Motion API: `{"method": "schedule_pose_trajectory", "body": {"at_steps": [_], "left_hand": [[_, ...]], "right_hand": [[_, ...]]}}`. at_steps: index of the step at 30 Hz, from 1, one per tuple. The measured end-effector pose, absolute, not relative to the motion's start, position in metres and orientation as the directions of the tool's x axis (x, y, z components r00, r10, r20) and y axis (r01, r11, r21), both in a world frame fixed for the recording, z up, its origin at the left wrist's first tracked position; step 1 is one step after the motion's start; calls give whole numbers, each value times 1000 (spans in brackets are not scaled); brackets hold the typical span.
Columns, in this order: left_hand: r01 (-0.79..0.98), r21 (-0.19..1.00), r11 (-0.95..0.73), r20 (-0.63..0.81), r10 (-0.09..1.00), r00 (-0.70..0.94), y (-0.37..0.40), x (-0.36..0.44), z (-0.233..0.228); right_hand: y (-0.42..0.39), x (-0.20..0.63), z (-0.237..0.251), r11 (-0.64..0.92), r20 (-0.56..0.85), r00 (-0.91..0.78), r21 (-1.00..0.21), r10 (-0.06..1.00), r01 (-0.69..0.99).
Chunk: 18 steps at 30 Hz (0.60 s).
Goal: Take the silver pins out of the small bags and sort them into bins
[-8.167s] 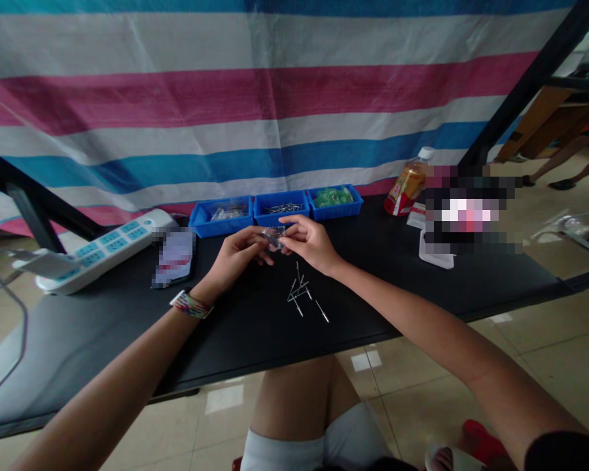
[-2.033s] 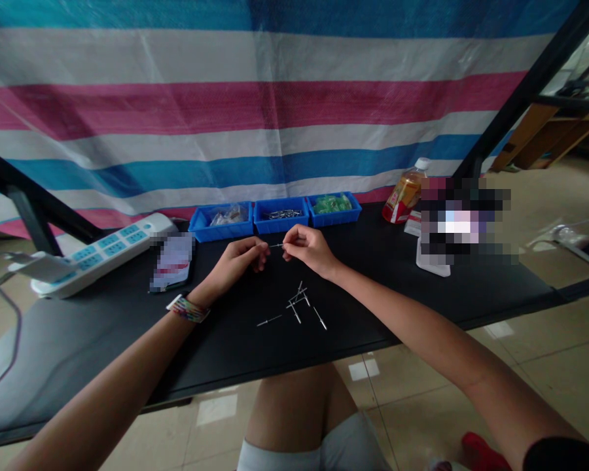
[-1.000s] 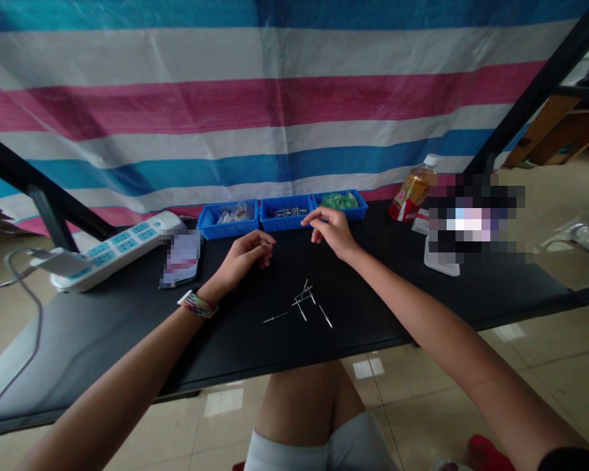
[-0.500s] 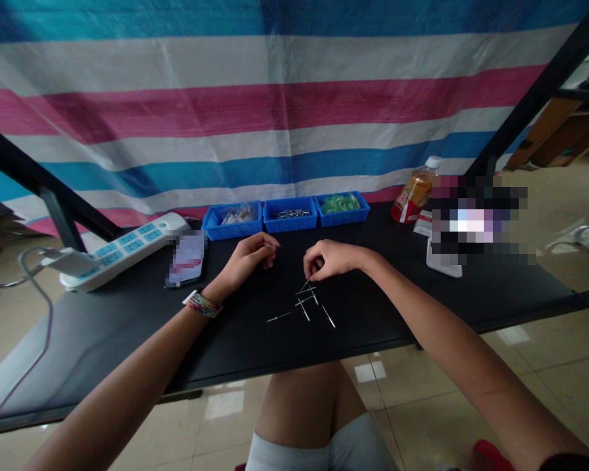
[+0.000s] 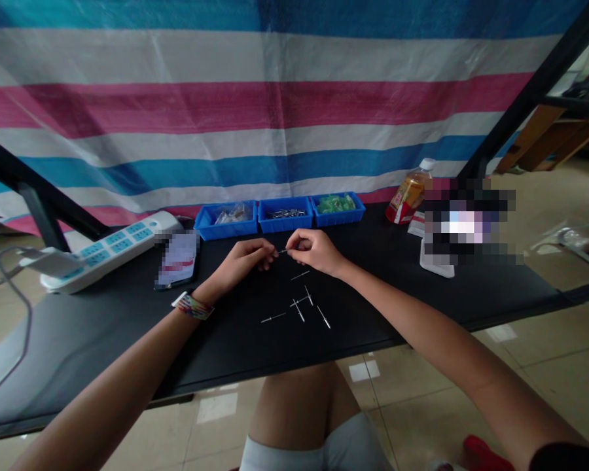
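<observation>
Over the black table, my right hand pinches a small silver blind rivet between thumb and fingertips. My left hand is closed, its thumb and fingers meeting at the other end of that rivet. Below the hands lie several more rivets: a thin one just under my right hand, a crossed cluster, one slanting rivet to its right and another to its left. Their thin stems and thicker ends show; finer detail is too small to make out.
Along the back stand three blue bins: one with clear bags, one with metal pieces, one with green bags. A power strip and phone lie left. A drink bottle stands right, before a striped sheet.
My right hand has lifted a rivet off the cluster and brought it up and left to my left hand's fingertips. My left hand has closed at it. The view has shifted slightly.
</observation>
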<state>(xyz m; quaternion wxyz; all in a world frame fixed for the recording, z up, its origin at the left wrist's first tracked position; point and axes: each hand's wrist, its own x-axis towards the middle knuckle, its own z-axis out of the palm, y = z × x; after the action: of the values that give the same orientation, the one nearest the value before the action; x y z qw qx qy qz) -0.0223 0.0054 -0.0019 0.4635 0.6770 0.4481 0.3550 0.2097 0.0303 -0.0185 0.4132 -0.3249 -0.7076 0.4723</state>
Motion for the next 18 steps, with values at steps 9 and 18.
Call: {"method": "schedule_pose_trajectory", "body": {"at_steps": [9,18], "left_hand": [[257,951,-174,81,939,335,3,-20,-1],[214,957,-194,128,948,291,0,-17,1]], "right_hand": [[27,209,-16,334,292,-391,-942,873,42],[30,205,-20,107,157,-413,-984,897,-143]]}}
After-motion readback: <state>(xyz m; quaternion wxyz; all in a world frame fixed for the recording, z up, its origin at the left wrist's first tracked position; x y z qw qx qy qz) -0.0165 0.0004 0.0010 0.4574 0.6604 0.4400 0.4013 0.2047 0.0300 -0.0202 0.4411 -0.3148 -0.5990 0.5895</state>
